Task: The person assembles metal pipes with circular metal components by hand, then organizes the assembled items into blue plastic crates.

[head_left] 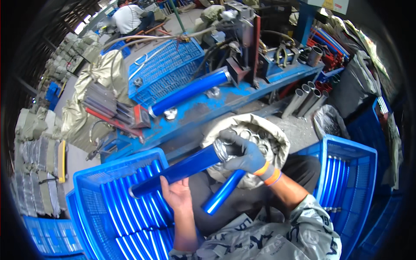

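A shiny blue tube (177, 168) slants across in front of me, its lower left end above a blue crate. My bare left hand (177, 193) holds it from below near that end, thumb and fingers against its side. At the upper right end, my right hand (246, 154), in a grey glove with an orange cuff, closes around a silver metal ring (220, 150). The fingers partly hide how the ring sits on the tube. A second blue tube (223, 193) leans across my lap below the right hand. Behind that hand, a pale sack (277, 132) contains several silver rings.
Blue crates with blue tubes stand at my left (119, 162) and right (346, 145). Ahead, a blue metal bench (195, 112) carries another blue tube (190, 93) between two fixtures. Bare metal pipes (305, 99) stand beyond the sack. A seated person (128, 19) is far off at upper left.
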`<state>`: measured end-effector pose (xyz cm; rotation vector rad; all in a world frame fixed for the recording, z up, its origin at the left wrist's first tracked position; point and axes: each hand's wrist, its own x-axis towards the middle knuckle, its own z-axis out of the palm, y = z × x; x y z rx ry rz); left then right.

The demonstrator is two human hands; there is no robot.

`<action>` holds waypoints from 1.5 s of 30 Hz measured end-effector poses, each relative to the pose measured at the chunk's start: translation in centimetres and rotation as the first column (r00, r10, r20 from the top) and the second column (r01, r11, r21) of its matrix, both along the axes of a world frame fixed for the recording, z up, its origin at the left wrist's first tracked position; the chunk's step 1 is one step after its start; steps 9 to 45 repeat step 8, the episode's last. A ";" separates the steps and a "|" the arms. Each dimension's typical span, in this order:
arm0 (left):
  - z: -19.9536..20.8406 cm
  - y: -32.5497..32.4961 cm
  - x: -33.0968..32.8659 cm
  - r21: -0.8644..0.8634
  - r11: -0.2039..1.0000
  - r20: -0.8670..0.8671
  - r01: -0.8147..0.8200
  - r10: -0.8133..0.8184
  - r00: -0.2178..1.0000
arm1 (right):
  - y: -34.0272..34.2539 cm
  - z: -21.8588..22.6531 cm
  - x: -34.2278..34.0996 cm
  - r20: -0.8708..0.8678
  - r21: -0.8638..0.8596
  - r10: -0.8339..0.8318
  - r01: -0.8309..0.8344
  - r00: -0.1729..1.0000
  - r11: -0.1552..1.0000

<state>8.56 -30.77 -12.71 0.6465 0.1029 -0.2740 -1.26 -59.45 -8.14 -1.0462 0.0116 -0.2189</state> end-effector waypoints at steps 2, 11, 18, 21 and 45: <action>-0.4 0.2 1.4 -0.026 1.000 -0.056 -0.005 0.004 0.998 | -4.2 -2.8 5.1 0.019 -0.130 -0.141 0.142 0.990 0.981; -0.4 1.4 5.3 -0.041 0.998 -0.079 -0.056 0.053 0.996 | -10.0 -1.0 23.4 0.309 -0.925 -0.326 0.362 0.894 0.116; -0.4 1.4 5.3 -0.041 0.998 -0.079 -0.056 0.053 0.996 | -10.0 -1.0 23.4 0.309 -0.925 -0.326 0.362 0.894 0.116; -0.4 1.4 5.3 -0.041 0.998 -0.079 -0.056 0.053 0.996 | -10.0 -1.0 23.4 0.309 -0.925 -0.326 0.362 0.894 0.116; -0.4 1.4 5.3 -0.041 0.998 -0.079 -0.056 0.053 0.996 | -10.0 -1.0 23.4 0.309 -0.925 -0.326 0.362 0.894 0.116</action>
